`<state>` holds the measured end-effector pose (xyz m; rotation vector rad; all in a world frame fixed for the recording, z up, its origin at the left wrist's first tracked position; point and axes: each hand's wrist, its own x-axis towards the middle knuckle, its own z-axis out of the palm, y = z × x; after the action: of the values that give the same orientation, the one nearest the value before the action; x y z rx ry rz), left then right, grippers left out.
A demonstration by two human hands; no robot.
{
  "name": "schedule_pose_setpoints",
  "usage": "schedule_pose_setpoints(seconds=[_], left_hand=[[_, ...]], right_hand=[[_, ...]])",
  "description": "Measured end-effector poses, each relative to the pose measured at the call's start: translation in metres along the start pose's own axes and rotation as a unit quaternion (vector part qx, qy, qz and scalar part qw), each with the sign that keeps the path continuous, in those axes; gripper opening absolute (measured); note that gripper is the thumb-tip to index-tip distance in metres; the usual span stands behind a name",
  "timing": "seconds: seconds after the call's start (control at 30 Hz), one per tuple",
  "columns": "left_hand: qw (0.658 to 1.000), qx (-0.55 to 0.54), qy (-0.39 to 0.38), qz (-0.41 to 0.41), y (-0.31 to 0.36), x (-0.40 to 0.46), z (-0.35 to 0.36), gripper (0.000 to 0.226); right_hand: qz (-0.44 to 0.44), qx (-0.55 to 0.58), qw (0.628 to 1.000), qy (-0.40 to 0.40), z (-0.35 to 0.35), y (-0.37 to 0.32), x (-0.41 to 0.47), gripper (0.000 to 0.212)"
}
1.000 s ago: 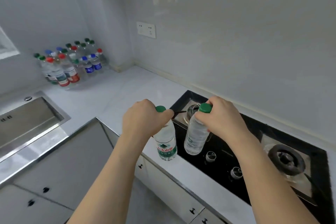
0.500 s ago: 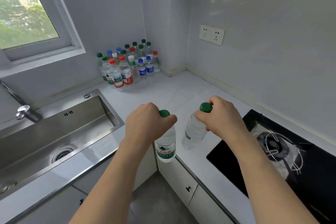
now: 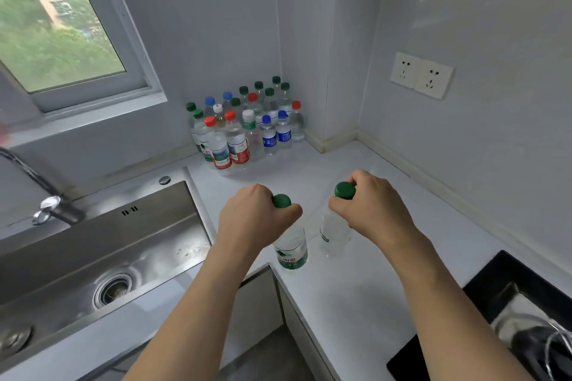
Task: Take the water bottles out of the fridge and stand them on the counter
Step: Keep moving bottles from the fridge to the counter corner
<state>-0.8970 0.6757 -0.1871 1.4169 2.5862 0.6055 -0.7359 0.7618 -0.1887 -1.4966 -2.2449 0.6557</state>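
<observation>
Both hands loaded, one bottle each, gripped at the neck just under the cap, prob so bodies hang upright and bases land flat. Left hand (image 3: pixel 257 219) is curled round the neck of the green-label bottle (image 3: pixel 291 249); it hangs over the counter (image 3: pixel 356 297) edge, near the sink (image 3: pixel 102 254). Right hand (image 3: pixel 371 210) pinches the clear bottle (image 3: pixel 332 232) the same way, tilted a bit, above the counter; can't tell if either base touches. Bottle cluster (image 3: pixel 244 130) stands packed in the back corner, w/ bare counter in front of it. Likely drop spot: next to that cluster.
</observation>
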Motion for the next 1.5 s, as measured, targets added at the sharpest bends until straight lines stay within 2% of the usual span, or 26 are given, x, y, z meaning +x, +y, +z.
schedule_pose_setpoints(seconds=[0.3,0.53,0.73,0.93,1.2,1.5], left_hand=[[0.999,-0.036,-0.003,-0.016,0.012,0.097,0.018,0.033],[0.999,-0.020,-0.032,0.006,0.007,0.191,0.050,0.033],[0.997,-0.039,-0.063,0.011,0.000,0.275,0.073,0.034],[0.997,-0.055,-0.057,0.003,-0.016,0.340,0.097,0.032],[0.998,-0.042,-0.053,0.015,-0.027,0.391,0.115,0.032],[0.997,-0.048,-0.065,0.012,-0.011,0.427,0.138,0.034]], right_hand=[[-0.016,0.007,0.999,-0.030,0.010,-0.001,0.116,0.022],[0.008,0.022,0.999,-0.045,0.035,0.006,0.202,0.019],[0.018,-0.015,0.998,-0.062,0.058,0.010,0.286,0.024],[0.007,-0.028,0.997,-0.073,0.083,0.010,0.369,0.030],[-0.017,-0.046,0.995,-0.085,0.112,0.008,0.441,0.028],[-0.020,-0.046,0.996,-0.072,0.130,0.021,0.473,0.022]])
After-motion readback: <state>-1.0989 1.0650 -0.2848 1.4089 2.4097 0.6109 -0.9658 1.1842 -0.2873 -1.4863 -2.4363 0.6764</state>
